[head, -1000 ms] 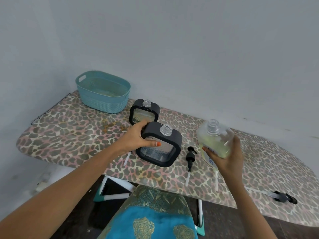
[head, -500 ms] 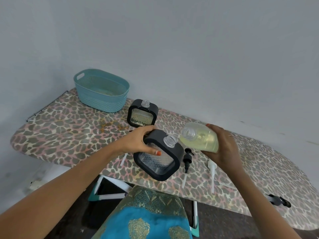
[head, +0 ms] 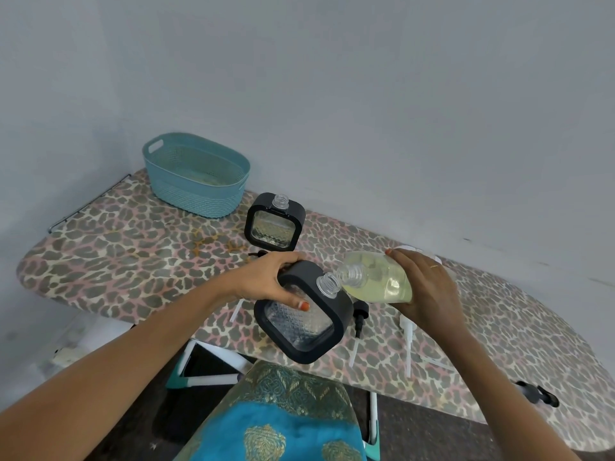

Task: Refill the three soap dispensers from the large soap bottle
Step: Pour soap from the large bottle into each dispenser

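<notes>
My left hand (head: 271, 282) grips a square black-framed soap dispenser (head: 304, 322) with clear patterned sides, lifted off the board and tilted to the right. Its open clear neck (head: 327, 285) touches the mouth of the large soap bottle (head: 377, 277). My right hand (head: 421, 286) holds that clear bottle of pale yellow soap tipped on its side, mouth pointing left. A second black dispenser (head: 274, 224) stands upright behind, neck open. A third dispenser is not seen.
A teal plastic basket (head: 196, 176) sits at the far left of the leopard-print ironing board (head: 109, 257). A black pump (head: 359, 319), a white pump (head: 406, 331) and a further black pump (head: 535, 394) lie on the board. A wall runs close behind.
The large bottle went from upright to tipped sideways and moved left. The held dispenser tilted further right, and the two necks have come together.
</notes>
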`<state>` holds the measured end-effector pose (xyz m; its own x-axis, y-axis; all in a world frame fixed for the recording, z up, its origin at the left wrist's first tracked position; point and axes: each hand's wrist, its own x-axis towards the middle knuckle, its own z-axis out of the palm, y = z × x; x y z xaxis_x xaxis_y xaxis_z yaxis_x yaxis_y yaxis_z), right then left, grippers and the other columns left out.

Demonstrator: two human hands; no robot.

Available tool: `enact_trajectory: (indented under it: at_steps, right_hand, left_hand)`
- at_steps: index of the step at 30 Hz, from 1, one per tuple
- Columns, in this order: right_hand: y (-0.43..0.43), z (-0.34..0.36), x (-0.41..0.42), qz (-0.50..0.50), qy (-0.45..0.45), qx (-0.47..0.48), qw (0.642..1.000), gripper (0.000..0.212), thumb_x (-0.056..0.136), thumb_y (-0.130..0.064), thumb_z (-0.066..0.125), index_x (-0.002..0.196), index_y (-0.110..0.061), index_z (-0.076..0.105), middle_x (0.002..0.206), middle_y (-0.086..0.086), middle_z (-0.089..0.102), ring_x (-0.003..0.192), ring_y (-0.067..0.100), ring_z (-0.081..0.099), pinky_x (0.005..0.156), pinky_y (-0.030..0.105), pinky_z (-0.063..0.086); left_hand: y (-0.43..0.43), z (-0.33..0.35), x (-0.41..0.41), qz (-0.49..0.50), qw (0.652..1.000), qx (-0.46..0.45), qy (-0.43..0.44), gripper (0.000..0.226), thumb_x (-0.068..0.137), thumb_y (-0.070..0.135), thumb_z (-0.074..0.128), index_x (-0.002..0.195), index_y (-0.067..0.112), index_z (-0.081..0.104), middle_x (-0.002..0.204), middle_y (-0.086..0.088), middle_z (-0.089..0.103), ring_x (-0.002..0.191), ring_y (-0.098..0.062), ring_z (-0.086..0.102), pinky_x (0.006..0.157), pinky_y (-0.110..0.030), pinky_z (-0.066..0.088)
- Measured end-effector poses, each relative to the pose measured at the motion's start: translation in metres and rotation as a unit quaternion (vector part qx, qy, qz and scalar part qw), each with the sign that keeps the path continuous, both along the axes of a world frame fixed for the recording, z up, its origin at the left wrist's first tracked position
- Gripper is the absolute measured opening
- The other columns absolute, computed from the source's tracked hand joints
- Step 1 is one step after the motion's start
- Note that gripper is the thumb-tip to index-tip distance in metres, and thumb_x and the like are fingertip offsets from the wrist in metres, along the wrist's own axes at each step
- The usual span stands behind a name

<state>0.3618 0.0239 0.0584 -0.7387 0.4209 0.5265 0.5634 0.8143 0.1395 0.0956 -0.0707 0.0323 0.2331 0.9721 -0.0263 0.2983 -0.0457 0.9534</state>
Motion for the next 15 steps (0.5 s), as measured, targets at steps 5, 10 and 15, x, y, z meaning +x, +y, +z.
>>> enact_trajectory:
  at_steps: [5,10,15]
  right_hand:
    - [0.0040,-0.0006,0.0026,0.006,-0.013,0.043,0.999,0.077,0.056,-0.036,0.087,0.117,-0.014,0.046,0.108,0.011,0.067,0.093,0.029,0.065,0.076,0.038,0.052]
    - [0.0044,0.0016,0.0032,0.011,-0.010,0.059,0.998,0.083,0.049,-0.029,0.091,0.117,-0.013,0.046,0.107,0.011,0.067,0.093,0.029,0.064,0.075,0.038,0.052]
    - [0.0053,0.0035,0.0022,0.019,-0.009,0.069,0.997,0.068,0.062,-0.035,0.080,0.116,-0.013,0.046,0.105,0.012,0.068,0.091,0.030,0.066,0.075,0.039,0.053]
  left_hand:
    - [-0.0004,-0.0026,0.0005,0.000,1.000,0.001,0.006,0.058,0.060,0.029,0.083,0.109,0.013,0.055,0.106,-0.004,0.065,0.099,-0.015,0.063,0.090,-0.026,0.050]
    - [0.0012,-0.0015,0.0030,0.005,1.000,-0.004,0.011,0.044,0.069,0.012,0.079,0.106,0.011,0.056,0.103,-0.005,0.065,0.095,-0.012,0.062,0.086,-0.022,0.049]
    - [0.0036,-0.0013,0.0050,0.000,1.000,-0.001,0.009,0.040,0.068,0.011,0.079,0.095,0.025,0.054,0.094,0.008,0.063,0.086,0.001,0.061,0.079,-0.014,0.046]
